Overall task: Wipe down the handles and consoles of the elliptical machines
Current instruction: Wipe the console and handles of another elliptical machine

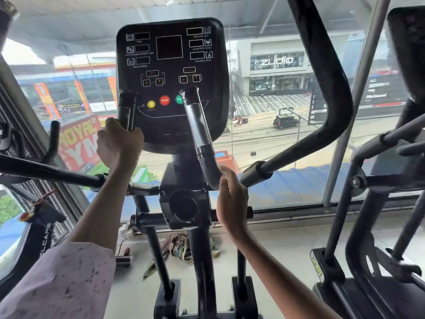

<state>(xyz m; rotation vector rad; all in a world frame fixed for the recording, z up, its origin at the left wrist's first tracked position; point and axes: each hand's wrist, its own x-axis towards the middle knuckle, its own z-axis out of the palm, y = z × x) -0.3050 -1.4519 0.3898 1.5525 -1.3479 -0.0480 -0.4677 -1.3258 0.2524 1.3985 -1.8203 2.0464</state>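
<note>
Two hands on one elliptical machine [184, 203], facing a big window [287, 134]. Long swing handle [322, 88] arcs up at the machine's right side, untouched. Console [171, 72] sits top centre w/ red STOP button [164, 100] near its lower edge. Left hand [118, 143] curled tight round left fixed handle [125, 110], just below console's lower-left corner. Right hand [231, 201] grips lower bend of right fixed handle [199, 127]. Rag pile [181, 248] on floor behind the base.

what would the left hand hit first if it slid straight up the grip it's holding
Sliding up, the left hand would follow the left grip to its rounded top end, then likely the console face just behind; depth is unclear.
</note>
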